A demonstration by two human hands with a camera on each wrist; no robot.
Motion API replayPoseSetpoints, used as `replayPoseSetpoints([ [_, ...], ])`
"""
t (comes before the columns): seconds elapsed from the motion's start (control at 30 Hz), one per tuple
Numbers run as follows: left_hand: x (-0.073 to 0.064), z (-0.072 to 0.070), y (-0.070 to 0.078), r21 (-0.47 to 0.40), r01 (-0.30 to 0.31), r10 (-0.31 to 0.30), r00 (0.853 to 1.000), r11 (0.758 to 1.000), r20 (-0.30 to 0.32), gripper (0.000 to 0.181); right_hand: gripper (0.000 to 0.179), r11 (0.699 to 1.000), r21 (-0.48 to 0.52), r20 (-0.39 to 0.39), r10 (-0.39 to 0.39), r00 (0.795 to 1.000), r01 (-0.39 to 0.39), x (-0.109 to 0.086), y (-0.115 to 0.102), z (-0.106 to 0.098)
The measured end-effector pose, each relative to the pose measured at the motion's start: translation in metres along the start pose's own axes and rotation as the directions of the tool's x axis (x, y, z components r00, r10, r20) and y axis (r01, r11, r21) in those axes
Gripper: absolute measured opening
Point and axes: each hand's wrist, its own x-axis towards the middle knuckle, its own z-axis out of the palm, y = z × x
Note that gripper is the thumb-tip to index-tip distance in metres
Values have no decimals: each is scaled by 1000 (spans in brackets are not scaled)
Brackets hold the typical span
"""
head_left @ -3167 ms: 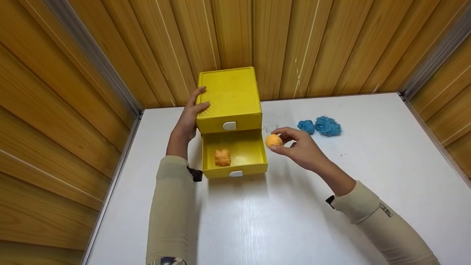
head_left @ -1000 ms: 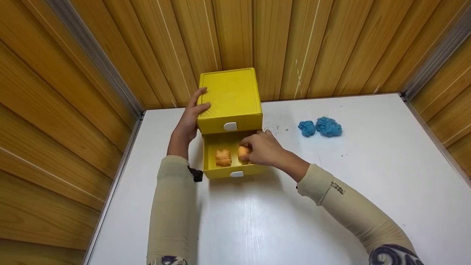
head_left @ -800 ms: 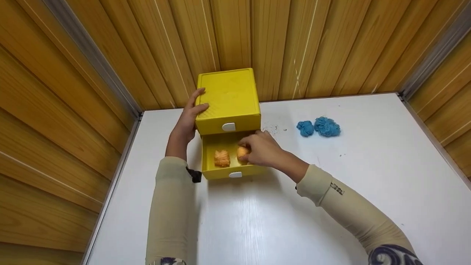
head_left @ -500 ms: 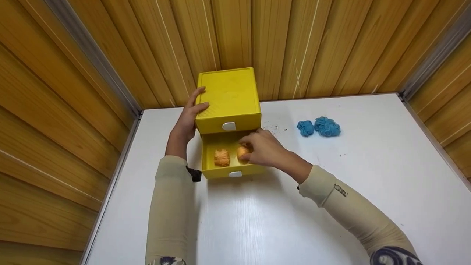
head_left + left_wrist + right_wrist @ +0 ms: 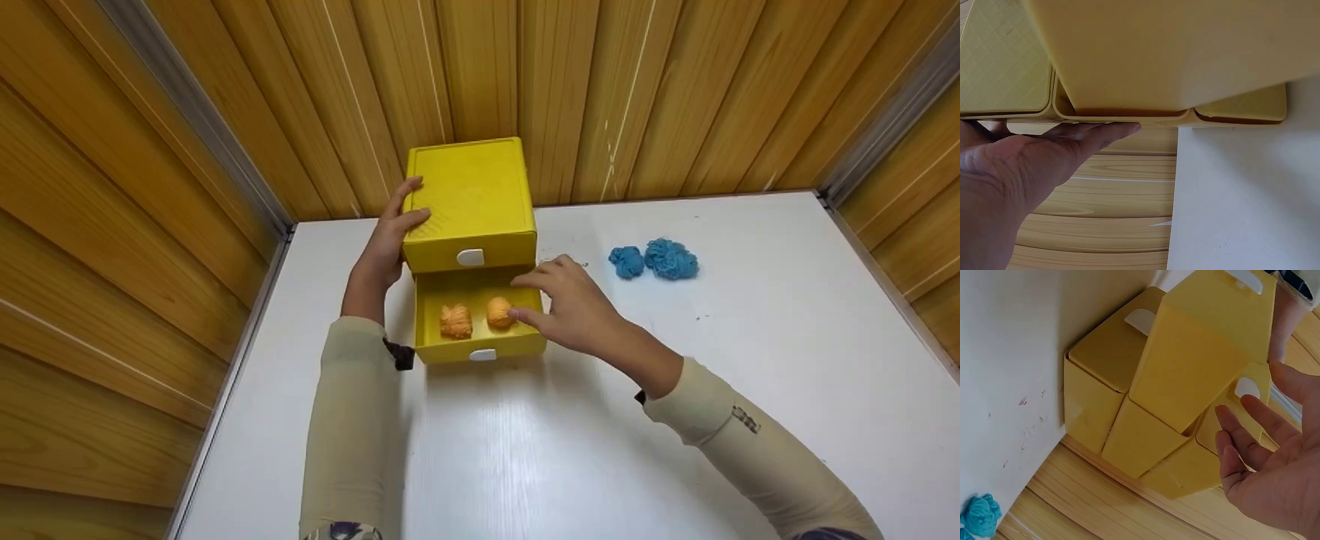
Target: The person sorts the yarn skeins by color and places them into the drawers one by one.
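Note:
A yellow drawer cabinet (image 5: 469,191) has its middle drawer (image 5: 517,347) pulled out in the head view. Inside that drawer lie a ragged orange yarn bundle (image 5: 455,322) on the left and a rounder orange yarn ball (image 5: 498,313) on the right. My right hand (image 5: 577,311) is over the drawer's right wall, thumb and fingers spread, the thumb tip close to the rounder ball. In the left wrist view, my left hand (image 5: 1044,163) lies along the cabinet's side with a finger extended. From the head, two of its digits rest over the top edge.
Two blue yarn bundles, a small one (image 5: 627,262) and a larger one (image 5: 671,259), lie on the white table (image 5: 487,450) to the cabinet's right. A wood-patterned wall (image 5: 480,67) rises behind the cabinet. Small dark specks mark the tabletop.
My right hand carried the rounder orange yarn ball leftward into the drawer, then let go of it. Since then it has drawn back to the right. My left hand stays on the cabinet.

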Motion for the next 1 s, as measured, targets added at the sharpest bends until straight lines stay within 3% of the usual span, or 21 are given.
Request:
replayPoseSetpoints([
  [0.33,-1,0,-1,-4,9,-9,1000,1000,-5,58,45,998,22,-70,-64,996,65,-32,3,4],
  [0.67,-1,0,-2,-16,18,-18,1000,1000,-11,59,31,989,50,-202,-129,971,142,-44,0,17],
  [1.0,1,3,0,-19,12,-12,1000,1000,-1,59,27,970,135,-200,-174,964,203,-53,-3,28],
])
